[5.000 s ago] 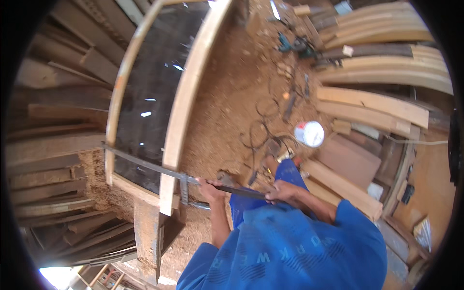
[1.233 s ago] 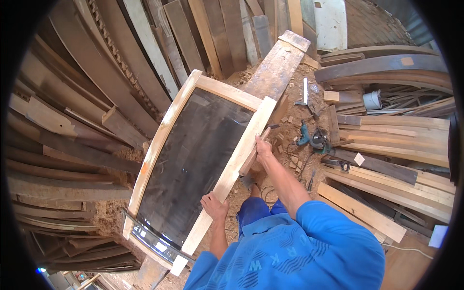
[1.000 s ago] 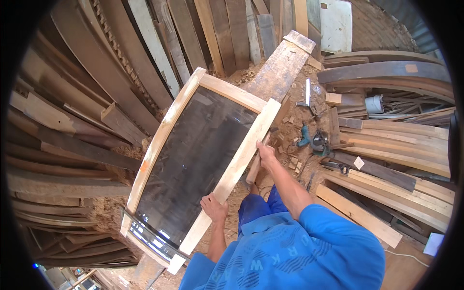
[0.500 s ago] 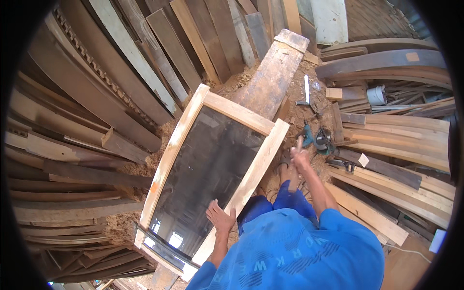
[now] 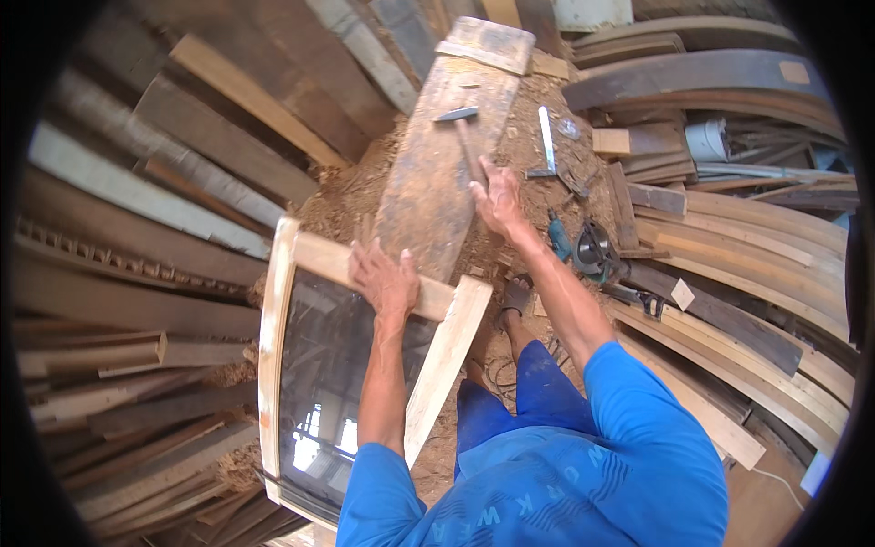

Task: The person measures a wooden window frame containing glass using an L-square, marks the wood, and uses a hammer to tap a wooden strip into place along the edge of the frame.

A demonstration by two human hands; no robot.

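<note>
A wooden frame (image 5: 278,319) around a dark glass pane (image 5: 342,365) lies in front of me. My left hand (image 5: 385,281) rests on its far rail (image 5: 324,259), fingers spread and open, with the forearm reaching across the glass. My right hand (image 5: 498,196) is closed around the handle of a hammer (image 5: 468,146). The hammer head is over the worn wooden bench (image 5: 424,182), beyond the frame. Whether it touches the bench I cannot tell.
Wood shavings cover the ground. To the right lie a try square (image 5: 547,141), a green power saw (image 5: 592,248) and a handsaw (image 5: 638,298). Stacked boards (image 5: 738,246) fill the right side, with a white bucket (image 5: 706,141) among them. More planks (image 5: 164,210) line the left.
My left hand has gone from the frame's near right side to its far rail. My right hand has risen forward with the hammer, now over the bench. The whole view has shifted.
</note>
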